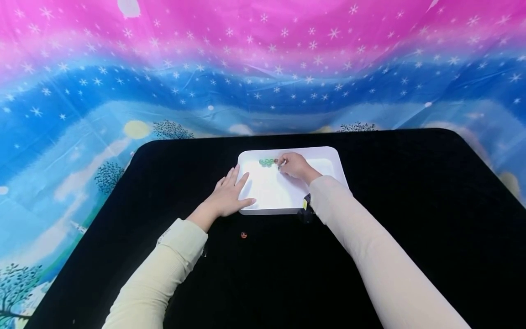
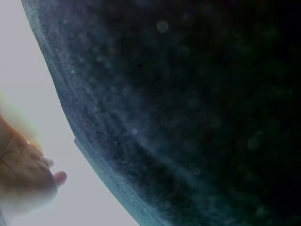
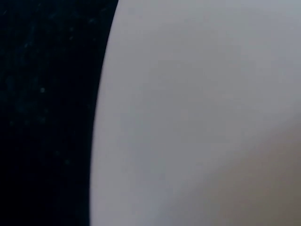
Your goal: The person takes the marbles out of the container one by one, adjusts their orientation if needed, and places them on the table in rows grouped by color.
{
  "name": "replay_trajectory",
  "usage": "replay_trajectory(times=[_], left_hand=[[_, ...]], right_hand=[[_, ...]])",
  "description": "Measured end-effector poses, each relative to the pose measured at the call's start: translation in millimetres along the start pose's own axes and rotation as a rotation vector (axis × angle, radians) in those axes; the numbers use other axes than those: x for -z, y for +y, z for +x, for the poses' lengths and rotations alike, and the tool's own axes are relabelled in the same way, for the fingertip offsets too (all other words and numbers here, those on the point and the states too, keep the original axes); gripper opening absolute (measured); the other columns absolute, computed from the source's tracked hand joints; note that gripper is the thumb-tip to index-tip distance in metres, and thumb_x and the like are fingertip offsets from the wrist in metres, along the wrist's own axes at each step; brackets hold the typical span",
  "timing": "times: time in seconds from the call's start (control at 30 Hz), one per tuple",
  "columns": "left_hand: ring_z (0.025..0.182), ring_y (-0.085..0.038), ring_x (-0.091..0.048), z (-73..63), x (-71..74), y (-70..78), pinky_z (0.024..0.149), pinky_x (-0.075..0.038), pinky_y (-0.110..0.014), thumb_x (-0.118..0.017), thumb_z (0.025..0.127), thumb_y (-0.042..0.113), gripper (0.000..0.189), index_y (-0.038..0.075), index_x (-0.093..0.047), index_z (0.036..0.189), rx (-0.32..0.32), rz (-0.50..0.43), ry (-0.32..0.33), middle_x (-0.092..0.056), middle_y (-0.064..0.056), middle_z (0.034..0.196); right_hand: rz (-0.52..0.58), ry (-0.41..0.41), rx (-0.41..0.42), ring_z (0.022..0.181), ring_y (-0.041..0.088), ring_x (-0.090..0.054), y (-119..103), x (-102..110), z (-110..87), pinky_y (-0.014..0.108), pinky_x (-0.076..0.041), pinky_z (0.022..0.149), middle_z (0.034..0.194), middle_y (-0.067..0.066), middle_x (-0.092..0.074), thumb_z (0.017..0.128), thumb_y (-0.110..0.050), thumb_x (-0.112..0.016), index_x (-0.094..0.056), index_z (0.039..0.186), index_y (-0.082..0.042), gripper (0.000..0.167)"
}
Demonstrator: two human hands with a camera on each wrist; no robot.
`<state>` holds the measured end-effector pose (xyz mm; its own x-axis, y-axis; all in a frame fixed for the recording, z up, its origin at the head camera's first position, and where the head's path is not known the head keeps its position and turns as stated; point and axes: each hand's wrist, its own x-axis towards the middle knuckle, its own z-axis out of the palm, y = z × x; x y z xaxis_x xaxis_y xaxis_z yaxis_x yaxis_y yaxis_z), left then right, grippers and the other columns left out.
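A shallow white tray (image 1: 267, 194) lies on the black table. Several green glass marbles (image 1: 266, 162) sit in a cluster along its far inner side. My right hand (image 1: 293, 165) reaches into the tray beside them, thumb and fingers curled together around a small dark brownish marble (image 1: 276, 161) at the fingertips. With fingers spread, my left hand (image 1: 230, 194) rests on the tray's left rim, the thumb over the near left corner. In the left wrist view the left hand (image 2: 28, 176) shows at the lower left edge. The right wrist view is blurred, mostly white tray (image 3: 188, 94).
One orange-and-dark marble (image 1: 244, 235) lies on the black tabletop (image 1: 263, 283) in front of the tray. A black wrist camera (image 1: 306, 211) hangs under the right cuff, by the tray's near edge. Behind the table hangs a pink and blue printed cloth (image 1: 263, 68).
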<state>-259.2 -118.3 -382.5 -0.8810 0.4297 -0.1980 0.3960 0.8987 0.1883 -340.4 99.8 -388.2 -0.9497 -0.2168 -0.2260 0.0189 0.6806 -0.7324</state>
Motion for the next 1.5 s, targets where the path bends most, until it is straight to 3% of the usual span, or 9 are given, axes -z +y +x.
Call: replay_trajectory(times=[0.33,0.67,1.07,1.3,1.5], left_hand=[[0.128,-0.023,0.013,1.2,-1.4,0.6,0.100,-0.005,-0.046,-0.037,0.081,0.061,0.080,0.018,-0.005,0.140,-0.002,-0.010,-0.001,0.018,-0.009,0.141],[0.128,-0.025,0.010,1.8,-1.4,4.8,0.100,-0.006,-0.046,-0.038,0.082,0.060,0.079,0.017,-0.005,0.140,-0.012,-0.005,-0.005,0.017,-0.010,0.141],[0.128,-0.025,0.011,1.6,-0.6,4.4,0.100,-0.005,-0.046,-0.036,0.081,0.061,0.080,0.017,-0.005,0.140,-0.011,-0.006,-0.005,0.017,-0.010,0.141],[0.128,-0.024,0.013,0.1,-0.7,1.4,0.100,-0.005,-0.046,-0.037,0.081,0.060,0.080,0.018,-0.004,0.140,-0.006,-0.012,-0.009,0.018,-0.010,0.141],[0.128,-0.024,0.012,-0.5,-0.1,1.3,0.100,-0.004,-0.045,-0.038,0.082,0.059,0.079,0.017,-0.005,0.140,0.005,-0.026,-0.010,0.018,-0.010,0.141]], right_hand=[[-0.103,0.026,0.048,0.073,0.019,-0.044,1,1,-3.9,0.025,-0.036,0.061,0.086,0.008,-0.054,0.080,-0.003,-0.055,-0.056,0.086,-0.004,0.006],[-0.109,0.036,0.054,0.089,0.020,-0.046,8,3,-5.7,0.031,-0.037,0.079,0.098,0.010,-0.054,0.082,-0.006,-0.055,-0.054,0.087,-0.001,0.008],[-0.005,0.030,0.010,0.071,0.019,-0.046,11,7,-5.3,0.027,-0.039,0.060,0.089,0.009,-0.053,0.085,-0.009,-0.052,-0.052,0.089,-0.003,0.007],[0.082,0.025,-0.020,0.072,0.020,-0.050,4,9,-14.1,0.028,-0.043,0.059,0.089,0.009,-0.053,0.087,-0.011,-0.050,-0.052,0.092,-0.005,0.008],[0.178,0.023,0.019,0.082,0.023,-0.053,-6,11,-25.3,0.032,-0.044,0.068,0.090,0.010,-0.053,0.086,-0.010,-0.053,-0.052,0.094,-0.003,0.011]])
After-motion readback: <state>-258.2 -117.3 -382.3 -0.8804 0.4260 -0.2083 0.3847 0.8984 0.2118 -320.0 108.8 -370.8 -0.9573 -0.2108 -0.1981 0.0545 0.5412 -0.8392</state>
